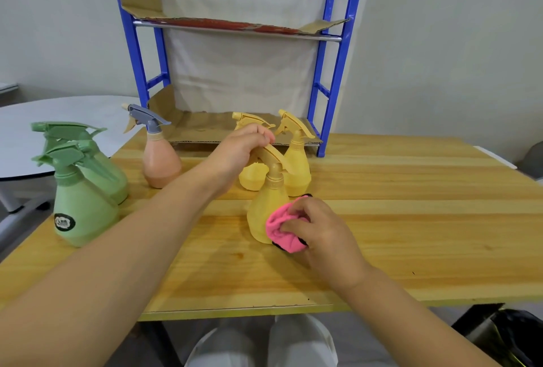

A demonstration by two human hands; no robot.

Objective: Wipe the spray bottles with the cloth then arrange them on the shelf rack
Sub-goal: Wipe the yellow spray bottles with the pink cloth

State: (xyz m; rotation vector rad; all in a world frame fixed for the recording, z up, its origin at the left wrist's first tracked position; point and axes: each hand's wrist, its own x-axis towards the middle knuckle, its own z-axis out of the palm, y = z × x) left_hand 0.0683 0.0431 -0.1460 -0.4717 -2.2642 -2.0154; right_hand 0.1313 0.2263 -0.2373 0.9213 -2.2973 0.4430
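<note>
A yellow spray bottle (266,205) stands on the wooden table (411,219) in front of me. My left hand (239,150) grips its trigger head from above. My right hand (320,231) holds a bunched pink cloth (282,230) pressed against the bottle's lower right side. Behind it stand two more yellow bottles (296,166), one partly hidden by my left hand. A peach bottle with a grey head (160,161) stands to the left, and two green bottles (79,205) stand at the far left. The blue shelf rack (332,72) rises at the back, its shelves lined with cardboard.
A round white table (44,131) stands beyond the left edge of the wooden table. The rack's lower cardboard shelf (202,128) lies at table level behind the bottles. A dark object (517,334) sits on the floor at the lower right. My knees show below the table's front edge.
</note>
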